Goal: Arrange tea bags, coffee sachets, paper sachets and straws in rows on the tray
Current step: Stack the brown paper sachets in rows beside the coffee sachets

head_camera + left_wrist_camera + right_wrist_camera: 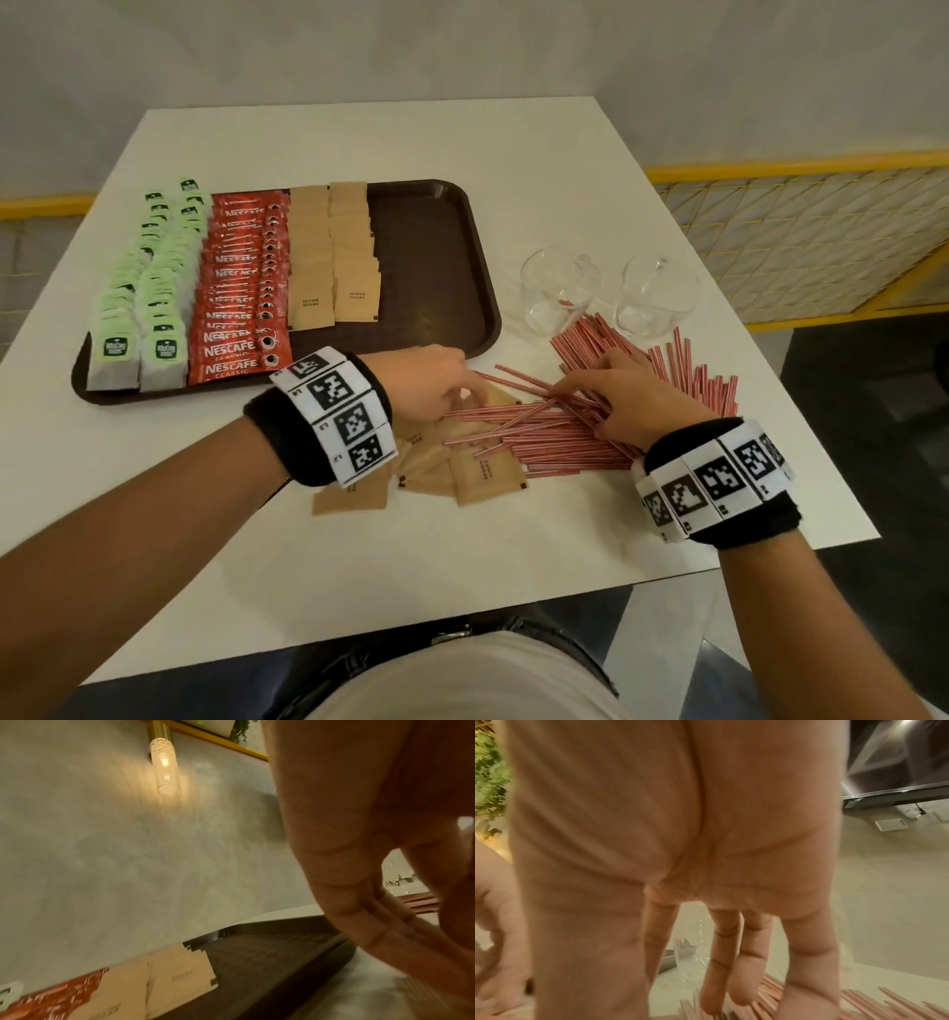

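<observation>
The brown tray [482,288] carries rows of green-tagged tea bags [149,288], red coffee sachets [236,288] and brown paper sachets [334,257]; its right part is bare. Red-and-white striped straws [554,437] lie in a loose pile on the table in front of it. Loose brown paper sachets [482,478] lie under and beside the pile. My left hand [470,393] reaches down onto a sachet at the pile's left end; its thumb and finger [359,912] converge out of sight. My right hand [580,395] lies on the straws [885,1004] with its fingers [746,979] straight and spread.
Two clear glass cups [560,293] [657,298] stand right of the tray, just behind the straws. The white table's right edge runs close behind the right wrist, with a yellow mesh railing [801,231] beyond it. A lit wall lamp [164,766] hangs on the grey wall.
</observation>
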`<state>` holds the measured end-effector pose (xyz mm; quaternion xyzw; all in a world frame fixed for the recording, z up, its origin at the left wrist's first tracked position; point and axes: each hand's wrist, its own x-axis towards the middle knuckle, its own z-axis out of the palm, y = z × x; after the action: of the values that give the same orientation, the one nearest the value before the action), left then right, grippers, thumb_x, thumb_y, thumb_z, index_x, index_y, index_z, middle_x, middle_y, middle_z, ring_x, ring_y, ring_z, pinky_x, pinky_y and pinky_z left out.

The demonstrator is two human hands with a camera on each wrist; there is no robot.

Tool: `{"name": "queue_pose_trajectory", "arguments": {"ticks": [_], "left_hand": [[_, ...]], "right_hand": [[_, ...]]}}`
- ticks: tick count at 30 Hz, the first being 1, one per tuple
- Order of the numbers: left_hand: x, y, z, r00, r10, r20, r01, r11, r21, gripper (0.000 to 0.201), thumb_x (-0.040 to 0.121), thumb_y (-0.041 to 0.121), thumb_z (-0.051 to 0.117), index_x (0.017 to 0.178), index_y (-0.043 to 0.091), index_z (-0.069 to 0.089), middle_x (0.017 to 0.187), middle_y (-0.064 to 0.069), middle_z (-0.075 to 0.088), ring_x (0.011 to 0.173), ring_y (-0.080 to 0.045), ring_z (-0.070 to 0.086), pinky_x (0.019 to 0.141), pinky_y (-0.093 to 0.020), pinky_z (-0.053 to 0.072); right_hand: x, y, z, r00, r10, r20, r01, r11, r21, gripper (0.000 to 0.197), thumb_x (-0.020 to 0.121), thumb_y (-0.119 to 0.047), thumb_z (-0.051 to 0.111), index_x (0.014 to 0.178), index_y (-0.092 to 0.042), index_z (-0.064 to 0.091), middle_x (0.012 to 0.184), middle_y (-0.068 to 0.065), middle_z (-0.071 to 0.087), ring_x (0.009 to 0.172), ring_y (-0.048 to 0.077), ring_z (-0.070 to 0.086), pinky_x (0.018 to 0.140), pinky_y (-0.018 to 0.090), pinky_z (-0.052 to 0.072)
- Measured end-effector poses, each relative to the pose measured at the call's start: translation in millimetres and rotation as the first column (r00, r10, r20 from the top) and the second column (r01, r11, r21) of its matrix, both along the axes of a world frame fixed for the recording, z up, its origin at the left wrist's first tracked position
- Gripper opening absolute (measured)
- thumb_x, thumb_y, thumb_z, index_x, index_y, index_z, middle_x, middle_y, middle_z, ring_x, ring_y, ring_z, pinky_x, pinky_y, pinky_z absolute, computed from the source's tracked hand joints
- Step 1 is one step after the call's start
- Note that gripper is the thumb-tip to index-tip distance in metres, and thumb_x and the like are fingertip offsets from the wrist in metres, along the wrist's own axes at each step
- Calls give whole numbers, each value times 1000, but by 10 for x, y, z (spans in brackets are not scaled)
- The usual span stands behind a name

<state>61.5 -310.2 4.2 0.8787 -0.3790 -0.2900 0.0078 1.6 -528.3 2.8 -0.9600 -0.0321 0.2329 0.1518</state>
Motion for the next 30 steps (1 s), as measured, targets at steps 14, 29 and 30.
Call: {"name": "queue_pose_trajectory", "arguments": {"ticks": [14,29,30], "left_hand": [[9,285,-34,998,41,-40,-37,995,92,60,91,24,59,144,33,33,109,4,32,99,-10,38,83,-18,32],[-110,1029,73,967,175,-183,-169,984,51,100,67,38,83,147,33,23,139,11,25,124,-9,27,109,-34,32],[-114,1105,79,965,175,-193,-162,983,82,103,65,38,84,146,36,21,138,11,24,123,-9,26,109,-35,31]], "right_hand": [[42,131,-51,981,191,-5,-191,979,-65,49,81,-31,69,127,-38,53,135,-6,37,125,19,23,108,41,25],[-83,758,172,933,359,37,-359,933,1,75,75,-44,72,141,-29,37,135,-6,37,125,14,28,106,29,29],[-111,895,138,919,395,-11,-395,919,-8,80,73,-45,74,142,-28,35,135,-6,36,126,14,29,106,29,30]]}}
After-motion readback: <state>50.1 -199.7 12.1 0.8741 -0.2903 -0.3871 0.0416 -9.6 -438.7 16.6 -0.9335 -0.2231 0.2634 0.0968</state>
